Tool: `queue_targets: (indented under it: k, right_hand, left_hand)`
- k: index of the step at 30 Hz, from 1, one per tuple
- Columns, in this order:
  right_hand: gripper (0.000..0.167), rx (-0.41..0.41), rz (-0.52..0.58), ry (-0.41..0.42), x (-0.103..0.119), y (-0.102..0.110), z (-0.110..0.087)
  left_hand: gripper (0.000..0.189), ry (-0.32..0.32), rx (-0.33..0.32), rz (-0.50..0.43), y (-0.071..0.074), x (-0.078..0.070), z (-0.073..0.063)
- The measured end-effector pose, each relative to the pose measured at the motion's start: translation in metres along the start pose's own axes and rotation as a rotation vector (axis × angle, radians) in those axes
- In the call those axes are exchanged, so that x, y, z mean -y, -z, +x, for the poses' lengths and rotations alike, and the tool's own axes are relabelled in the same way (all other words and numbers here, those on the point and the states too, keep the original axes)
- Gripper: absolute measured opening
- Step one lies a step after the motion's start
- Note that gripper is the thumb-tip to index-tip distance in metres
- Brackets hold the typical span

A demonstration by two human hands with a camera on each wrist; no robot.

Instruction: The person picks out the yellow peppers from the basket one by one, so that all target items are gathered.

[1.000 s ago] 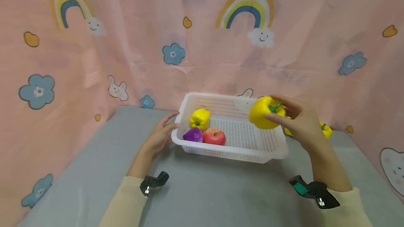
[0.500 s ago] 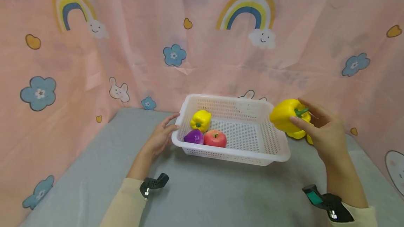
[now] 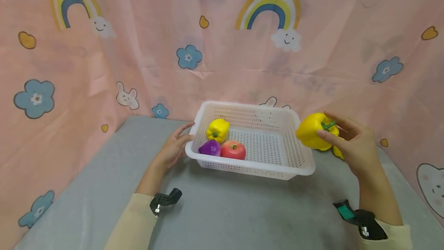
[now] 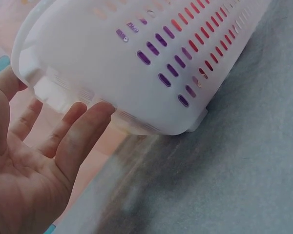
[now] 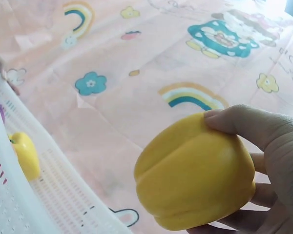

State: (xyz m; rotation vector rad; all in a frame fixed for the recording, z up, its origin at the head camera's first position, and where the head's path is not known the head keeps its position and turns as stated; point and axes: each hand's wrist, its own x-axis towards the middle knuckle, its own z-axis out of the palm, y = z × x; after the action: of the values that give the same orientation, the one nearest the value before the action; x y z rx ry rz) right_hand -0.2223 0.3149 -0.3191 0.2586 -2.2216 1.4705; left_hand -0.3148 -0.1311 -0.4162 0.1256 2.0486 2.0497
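My right hand (image 3: 357,147) grips a yellow bell pepper (image 3: 312,130) with a green stem, thumb on one side and fingers on the other. It is raised just past the right end of a white plastic basket (image 3: 239,168). In the right wrist view, the same pepper (image 5: 195,170) fills the hand's grasp, its smooth lobed end showing. My left hand (image 3: 173,147) touches the basket's left end with fairly straight fingers; in the left wrist view the fingertips (image 4: 100,109) lie at the end wall and rim. Inside sit a smaller yellow bell pepper (image 3: 218,130), a purple onion-like vegetable (image 3: 210,147) and a red apple (image 3: 233,150).
Behind the right hand, another yellow thing (image 3: 338,152) shows partly on the grey tabletop (image 3: 243,211). A pink printed curtain (image 3: 222,84) hangs close behind the basket. Each wrist wears a black camera band (image 3: 164,200).
My right hand has carried the yellow bell pepper rightward, from over the basket's right part to beyond its right rim, then stayed nearly still. The left hand has kept its place.
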Motion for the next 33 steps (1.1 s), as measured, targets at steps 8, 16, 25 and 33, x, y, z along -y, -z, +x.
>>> queue_targets:
  k: [8,16,25,33]
  right_hand:
    - [0.056,-0.017,-0.173,-0.071,-0.01,0.004,0.003]
    - [0.038,-0.076,-0.215,-0.148,-0.02,0.009,0.003]
    - [0.035,-0.102,-0.237,-0.272,-0.023,0.011,0.005]
    - [0.053,-0.183,-0.295,-0.378,-0.027,0.008,0.007]
  left_hand:
    - [0.058,-0.002,0.0,-0.009,0.001,0.0,0.0]
    - [0.058,-0.002,-0.008,0.003,0.0,0.0,-0.002]
    - [0.059,-0.004,-0.003,0.006,0.0,-0.001,-0.001]
    - [0.058,-0.007,0.011,-0.002,0.002,0.001,0.0]
